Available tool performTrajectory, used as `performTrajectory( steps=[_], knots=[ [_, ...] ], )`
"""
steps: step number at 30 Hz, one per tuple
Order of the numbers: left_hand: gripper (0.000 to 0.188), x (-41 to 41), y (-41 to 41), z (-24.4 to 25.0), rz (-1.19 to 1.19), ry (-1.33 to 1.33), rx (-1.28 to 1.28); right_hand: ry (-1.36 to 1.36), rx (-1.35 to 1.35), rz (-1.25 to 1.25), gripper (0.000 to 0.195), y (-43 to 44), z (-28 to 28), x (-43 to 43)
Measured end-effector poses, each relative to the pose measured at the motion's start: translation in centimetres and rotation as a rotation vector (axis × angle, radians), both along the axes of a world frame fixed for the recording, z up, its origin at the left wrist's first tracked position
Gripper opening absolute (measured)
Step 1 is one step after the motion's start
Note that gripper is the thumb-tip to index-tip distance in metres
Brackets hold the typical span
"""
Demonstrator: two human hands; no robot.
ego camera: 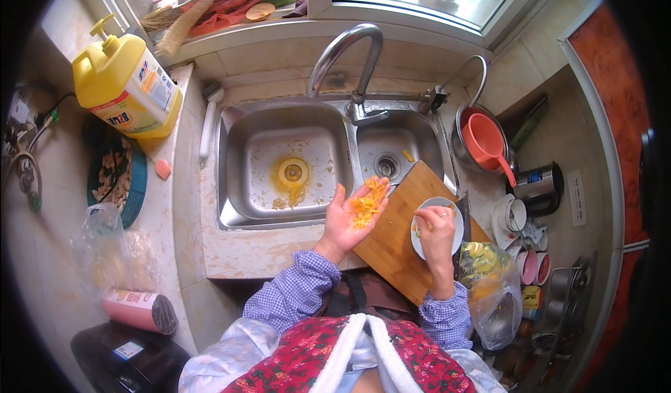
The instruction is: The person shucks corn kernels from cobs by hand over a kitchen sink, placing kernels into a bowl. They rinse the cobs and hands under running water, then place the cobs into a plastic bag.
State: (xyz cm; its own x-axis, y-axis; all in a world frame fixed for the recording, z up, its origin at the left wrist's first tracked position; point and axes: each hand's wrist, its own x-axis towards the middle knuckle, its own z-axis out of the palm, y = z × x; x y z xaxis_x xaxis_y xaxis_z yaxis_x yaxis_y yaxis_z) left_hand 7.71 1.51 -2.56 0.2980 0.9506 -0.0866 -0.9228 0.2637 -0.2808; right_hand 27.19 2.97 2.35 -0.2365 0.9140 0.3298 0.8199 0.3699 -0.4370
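My left hand is palm up at the front edge of the sink, with a loose heap of orange pulp and pale seeds on the palm and fingers. Its fingers are apart around the heap. My right hand hovers over a white bowl, fingertips pinched together; small orange bits show by them, but whether they are gripped is hidden. Green and orange bits lie in the bowl. It stands on a wooden cutting board, which overlaps the small basin's corner. Orange pulp and seeds surround the drain of the large basin.
A chrome faucet arches over the sink. Right of the board lies a plastic bag with green and yellow pieces. A red dipper rests in a metal pot. A yellow detergent jug stands left.
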Motion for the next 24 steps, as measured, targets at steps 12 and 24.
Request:
performTrajectory(
  steps=[12,24],
  knots=[
    [0.07,0.2,-0.7,0.6,-0.01,0.137,0.058,0.136,-0.187,0.321,0.015,0.0,1.2,-7.5],
    [0.072,-0.1,-0.5,0.1,-0.002,0.13,0.07,0.38,-0.291,0.231,0.013,-0.1,2.6,-7.6]
  ],
)
